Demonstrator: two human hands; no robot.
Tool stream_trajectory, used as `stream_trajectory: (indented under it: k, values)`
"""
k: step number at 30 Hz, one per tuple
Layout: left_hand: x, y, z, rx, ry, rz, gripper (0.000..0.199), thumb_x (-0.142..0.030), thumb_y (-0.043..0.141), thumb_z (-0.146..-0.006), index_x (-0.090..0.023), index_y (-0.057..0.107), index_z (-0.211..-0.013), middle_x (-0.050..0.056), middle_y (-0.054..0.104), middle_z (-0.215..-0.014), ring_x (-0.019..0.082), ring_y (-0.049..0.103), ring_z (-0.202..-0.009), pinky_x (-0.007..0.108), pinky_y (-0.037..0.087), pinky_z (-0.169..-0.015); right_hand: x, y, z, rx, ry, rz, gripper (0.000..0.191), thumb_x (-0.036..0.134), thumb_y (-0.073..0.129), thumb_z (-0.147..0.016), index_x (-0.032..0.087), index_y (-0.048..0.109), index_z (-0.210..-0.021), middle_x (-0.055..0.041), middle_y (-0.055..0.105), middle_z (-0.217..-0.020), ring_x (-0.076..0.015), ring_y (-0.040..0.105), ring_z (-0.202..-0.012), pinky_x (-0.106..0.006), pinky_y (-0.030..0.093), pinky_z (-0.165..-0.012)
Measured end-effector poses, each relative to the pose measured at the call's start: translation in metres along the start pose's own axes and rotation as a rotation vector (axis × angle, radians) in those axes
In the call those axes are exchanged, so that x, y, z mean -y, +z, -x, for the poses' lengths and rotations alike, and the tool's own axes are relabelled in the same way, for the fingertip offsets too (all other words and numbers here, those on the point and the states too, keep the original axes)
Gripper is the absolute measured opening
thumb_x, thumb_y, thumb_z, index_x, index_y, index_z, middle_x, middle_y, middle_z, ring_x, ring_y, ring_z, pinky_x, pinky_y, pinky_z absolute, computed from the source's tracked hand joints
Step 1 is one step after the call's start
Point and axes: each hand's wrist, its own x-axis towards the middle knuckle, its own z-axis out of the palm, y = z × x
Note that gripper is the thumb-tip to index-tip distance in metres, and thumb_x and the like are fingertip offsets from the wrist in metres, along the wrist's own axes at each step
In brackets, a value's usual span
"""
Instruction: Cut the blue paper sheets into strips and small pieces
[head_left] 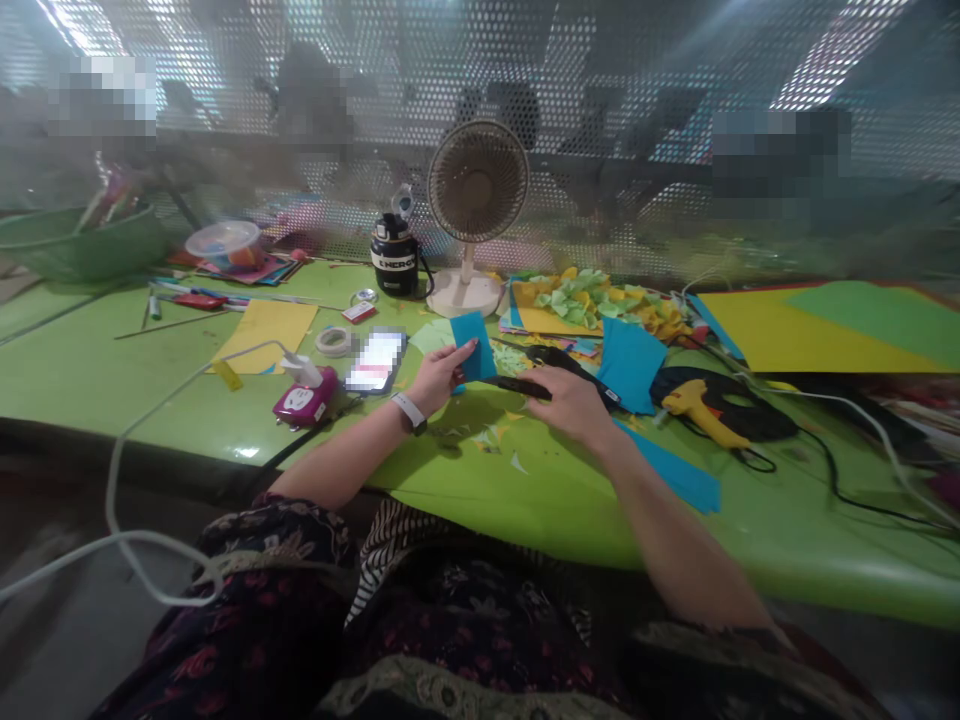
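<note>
My left hand (442, 375) pinches a small blue paper piece (472, 345) upright between thumb and fingers, above the green table (450, 480). My right hand (574, 405) is closed around dark scissors (517, 385), whose front end meets the lower right edge of the blue paper. Most of the grip is hidden by the fingers. Just behind my right hand lies another long black tool (566, 362), its kind unclear. Small paper scraps (491, 437) are scattered below the hands. Blue paper sheets (631, 365) and a blue strip (675, 470) lie to the right.
A fan (478, 185) and a black bottle (394, 258) stand at the back, beside piled paper cuttings (592, 300). A phone (376, 360), tape roll (334, 342) and purple plug adapter (305, 400) lie left. A yellow glue gun (705, 412) and loose cords lie right.
</note>
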Motion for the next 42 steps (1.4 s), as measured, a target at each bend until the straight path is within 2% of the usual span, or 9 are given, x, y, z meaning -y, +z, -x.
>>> stream_trajectory:
  k: [8, 13, 18, 25, 30, 33, 36, 39, 42]
  values:
    - [0.004, 0.001, 0.001, -0.022, -0.027, 0.003, 0.023, -0.024, 0.094, -0.069, -0.013, 0.075, -0.078, 0.001, 0.074, -0.072, 0.009, 0.065, -0.057, 0.021, 0.054, -0.062, 0.006, 0.002, 0.001, 0.019, -0.02, -0.009, 0.039, 0.017, 0.065, -0.082, 0.025, 0.076, -0.118, -0.0073, 0.076, -0.123, -0.0299, 0.071, -0.115, -0.044, 0.057, -0.098]
    - [0.001, -0.004, -0.003, -0.01, 0.01, -0.012, 0.026, -0.028, 0.094, -0.069, -0.014, 0.076, -0.08, 0.003, 0.076, -0.077, 0.011, 0.069, -0.064, 0.023, 0.055, -0.065, 0.005, 0.0, 0.001, 0.16, -0.038, 0.041, 0.04, 0.015, 0.067, -0.079, 0.027, 0.076, -0.116, -0.0047, 0.077, -0.121, -0.0277, 0.073, -0.107, -0.038, 0.06, -0.085]
    - [0.003, -0.003, 0.0, 0.036, -0.017, -0.082, 0.031, -0.027, 0.097, -0.064, -0.012, 0.078, -0.084, 0.005, 0.077, -0.081, 0.011, 0.068, -0.063, 0.024, 0.056, -0.064, 0.002, -0.002, 0.0, 0.295, -0.01, 0.091, 0.035, 0.016, 0.066, -0.08, 0.023, 0.076, -0.113, -0.0083, 0.078, -0.115, -0.0288, 0.074, -0.101, -0.035, 0.059, -0.078]
    - [0.008, 0.001, 0.008, 0.134, -0.107, -0.119, 0.039, -0.025, 0.099, -0.059, -0.012, 0.079, -0.09, 0.009, 0.079, -0.089, 0.017, 0.072, -0.07, 0.03, 0.06, -0.07, 0.011, -0.002, -0.001, -0.116, -0.121, -0.073, 0.048, 0.028, 0.055, -0.097, 0.026, 0.06, -0.145, -0.0106, 0.071, -0.13, -0.0288, 0.066, -0.119, -0.045, 0.055, -0.102]
    - [0.019, -0.005, 0.006, 0.177, -0.194, -0.236, 0.037, -0.035, 0.098, -0.062, -0.01, 0.078, -0.081, 0.01, 0.077, -0.079, 0.015, 0.068, -0.059, 0.027, 0.056, -0.061, 0.015, 0.006, 0.0, -0.093, -0.247, -0.143, 0.033, 0.026, 0.054, -0.1, 0.03, 0.075, -0.125, -0.0078, 0.078, -0.105, -0.025, 0.071, -0.099, -0.041, 0.059, -0.088]
    - [0.021, -0.008, 0.004, 0.176, -0.22, -0.305, 0.04, -0.044, 0.094, -0.067, -0.01, 0.078, -0.079, 0.012, 0.077, -0.078, 0.015, 0.066, -0.058, 0.028, 0.055, -0.061, 0.012, 0.007, 0.001, -0.152, -0.265, -0.165, 0.028, 0.027, 0.055, -0.1, 0.029, 0.081, -0.112, -0.0085, 0.078, -0.098, -0.0249, 0.071, -0.094, -0.041, 0.059, -0.085]
    - [0.024, -0.01, 0.003, 0.169, -0.191, -0.351, 0.043, -0.051, 0.091, -0.069, -0.011, 0.078, -0.075, 0.012, 0.075, -0.074, 0.016, 0.065, -0.057, 0.029, 0.054, -0.062, 0.008, 0.003, 0.0, -0.23, -0.188, -0.161, 0.027, 0.031, 0.057, -0.099, 0.03, 0.082, -0.11, -0.0086, 0.076, -0.1, -0.0255, 0.069, -0.095, -0.042, 0.058, -0.085]
    - [0.026, -0.013, 0.004, 0.165, -0.163, -0.446, 0.048, -0.057, 0.088, -0.07, -0.015, 0.069, -0.057, 0.005, 0.063, -0.052, 0.011, 0.053, -0.043, 0.027, 0.044, -0.05, 0.004, 0.0, -0.001, -0.3, -0.106, -0.166, 0.027, 0.033, 0.058, -0.098, 0.031, 0.082, -0.109, -0.0083, 0.074, -0.099, -0.0262, 0.068, -0.096, -0.044, 0.058, -0.087]
    - [0.021, -0.014, 0.007, 0.239, -0.184, -0.635, 0.053, -0.062, 0.084, -0.072, -0.018, 0.065, -0.05, 0.005, 0.058, -0.043, 0.012, 0.05, -0.037, 0.026, 0.038, -0.045, 0.001, -0.002, -0.003, -0.338, -0.074, -0.156, 0.026, 0.033, 0.059, -0.098, 0.032, 0.082, -0.108, -0.0088, 0.072, -0.099, -0.0267, 0.067, -0.095, -0.045, 0.057, -0.087]
